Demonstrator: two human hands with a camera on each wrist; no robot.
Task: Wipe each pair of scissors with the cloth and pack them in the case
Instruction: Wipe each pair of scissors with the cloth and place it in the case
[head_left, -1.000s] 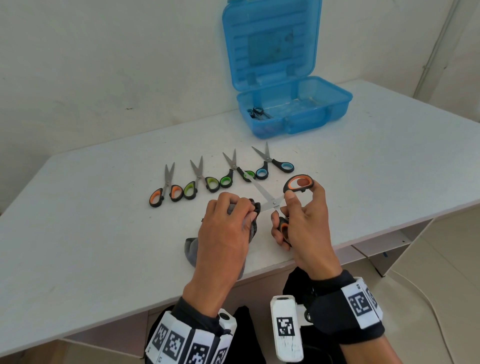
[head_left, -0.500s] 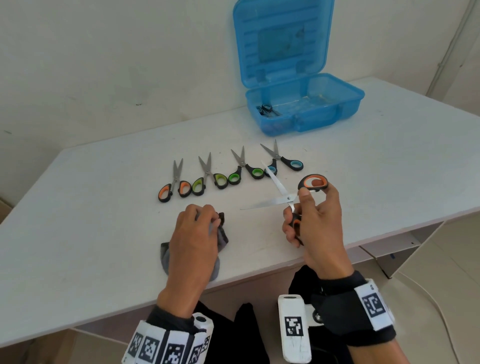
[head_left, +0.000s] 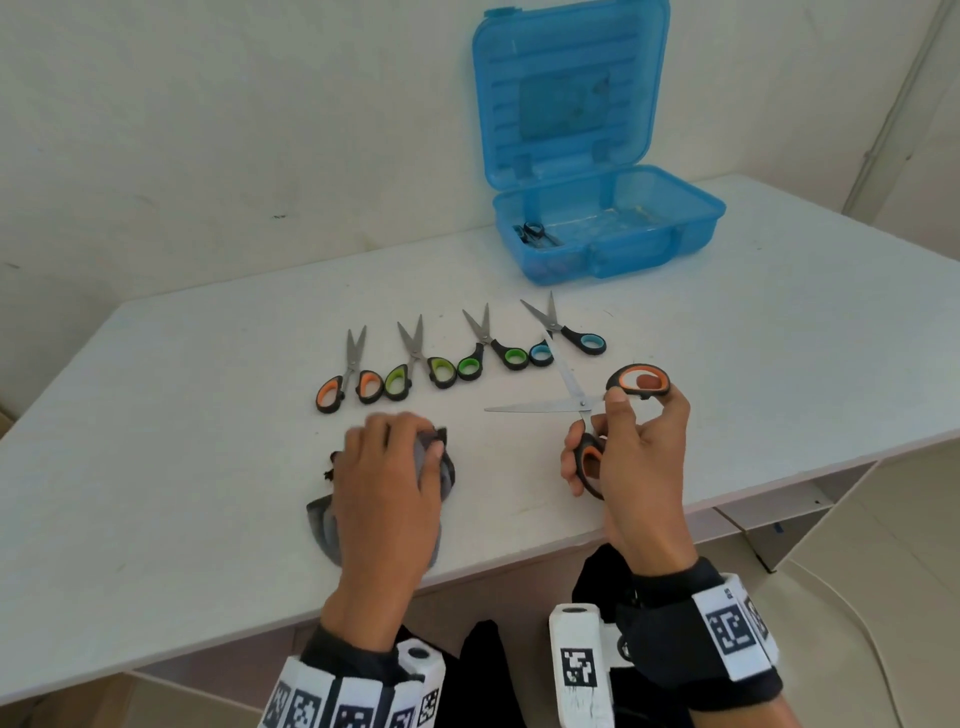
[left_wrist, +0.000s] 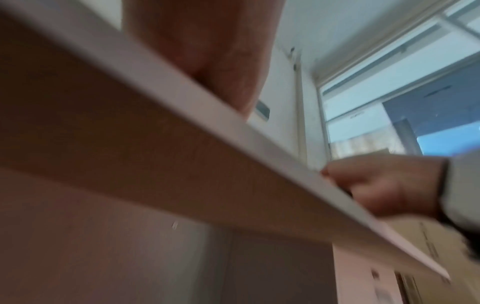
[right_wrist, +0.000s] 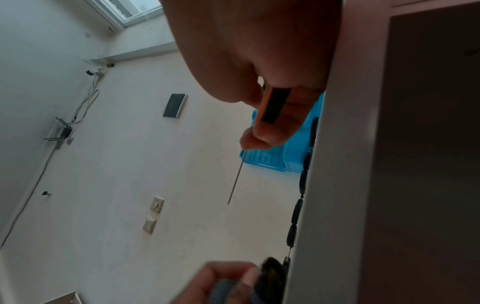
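Observation:
My right hand (head_left: 618, 421) holds a pair of orange-handled scissors (head_left: 576, 402) just above the table, fingers through both loops, blades spread wide and pointing left and away. In the right wrist view its orange handle (right_wrist: 272, 105) and one thin blade (right_wrist: 236, 179) show. To the left, my left hand (head_left: 405, 436) grips the bunched grey cloth (head_left: 322, 519) on the table, apart from the blades. The open blue case (head_left: 608, 260) stands at the back with one pair of black scissors (head_left: 535, 234) inside. Several more scissors lie in a row: orange (head_left: 345, 379), yellow-green (head_left: 415, 364), green (head_left: 488, 348), blue (head_left: 563, 332).
The white table (head_left: 182, 467) ends close under my wrists, its front edge (left_wrist: 259, 139) filling the blurred left wrist view. The case lid (head_left: 571, 88) stands upright against the wall. An open shelf (head_left: 779, 514) sits under the table at the right.
My left hand has drawn the cloth off the blades, left and toward me onto the table. The orange scissors in my right hand have opened wider.

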